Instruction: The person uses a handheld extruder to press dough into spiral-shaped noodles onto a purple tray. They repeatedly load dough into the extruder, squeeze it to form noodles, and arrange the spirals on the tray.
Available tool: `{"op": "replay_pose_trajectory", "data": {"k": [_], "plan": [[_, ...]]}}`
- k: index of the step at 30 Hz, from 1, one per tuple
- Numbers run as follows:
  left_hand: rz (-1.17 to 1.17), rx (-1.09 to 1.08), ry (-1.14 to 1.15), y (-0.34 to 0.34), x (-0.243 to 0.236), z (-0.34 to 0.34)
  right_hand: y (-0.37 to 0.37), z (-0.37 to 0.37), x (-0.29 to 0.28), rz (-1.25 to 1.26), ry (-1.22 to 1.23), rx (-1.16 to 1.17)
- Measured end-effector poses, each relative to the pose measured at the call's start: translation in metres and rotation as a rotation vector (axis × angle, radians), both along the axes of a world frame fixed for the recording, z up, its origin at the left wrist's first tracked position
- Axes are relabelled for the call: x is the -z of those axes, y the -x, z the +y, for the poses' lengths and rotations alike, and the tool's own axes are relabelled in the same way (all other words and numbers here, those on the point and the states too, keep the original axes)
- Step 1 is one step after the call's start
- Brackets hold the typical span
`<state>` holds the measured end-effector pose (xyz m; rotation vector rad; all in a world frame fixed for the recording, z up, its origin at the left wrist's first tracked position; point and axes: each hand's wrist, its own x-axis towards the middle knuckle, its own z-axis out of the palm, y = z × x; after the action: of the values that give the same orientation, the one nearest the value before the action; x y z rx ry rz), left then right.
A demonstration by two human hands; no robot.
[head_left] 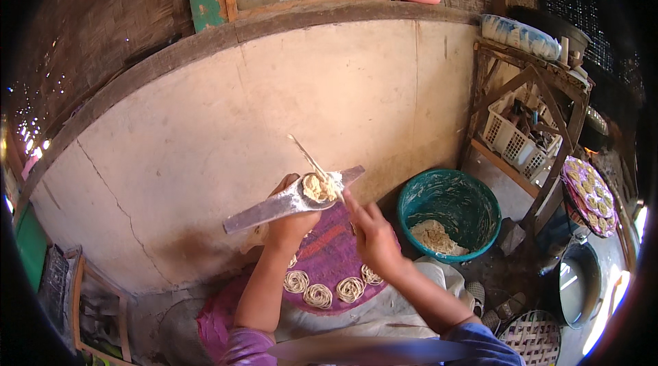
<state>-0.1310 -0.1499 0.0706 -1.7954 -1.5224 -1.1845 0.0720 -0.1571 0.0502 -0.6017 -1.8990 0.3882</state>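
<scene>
My left hand (291, 223) is wrapped round a long wooden dough press (257, 215), held tilted in front of the wall. Pale dough (318, 188) fills the round opening in its middle, with white flour dusted about the rim. A thin light stick (304, 152) slants across the dough, and its lower end meets the fingers of my right hand (373, 236), which are closed on it. Below the press lies a round tray covered in purple cloth (322, 256). Coiled noodle rounds (317, 295) sit along its near edge. My forearms hide part of this tray.
To the right stands a green basin (449, 208) with dough (437, 237) inside. Beyond it are a wooden rack (534, 92) with a white plastic crate (510, 136), a tray of coiled rounds (589, 194), a metal bucket (579, 284) and a woven basket (531, 338). A pale wall (274, 92) rises ahead.
</scene>
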Motion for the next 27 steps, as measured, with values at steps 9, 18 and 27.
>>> {"op": "replay_pose_trajectory", "data": {"k": [9,18,27], "plan": [[0.022,-0.207,0.081,0.009,0.001,0.012,-0.034,0.002,0.022,-0.037,0.376,-0.080],[-0.036,-0.007,-0.244,0.037,-0.023,0.018,-0.059,-0.020,0.029,0.078,0.607,-0.384],[-1.322,0.425,-0.779,0.048,-0.056,-0.021,-0.025,0.006,0.075,0.017,0.602,-0.277]]}}
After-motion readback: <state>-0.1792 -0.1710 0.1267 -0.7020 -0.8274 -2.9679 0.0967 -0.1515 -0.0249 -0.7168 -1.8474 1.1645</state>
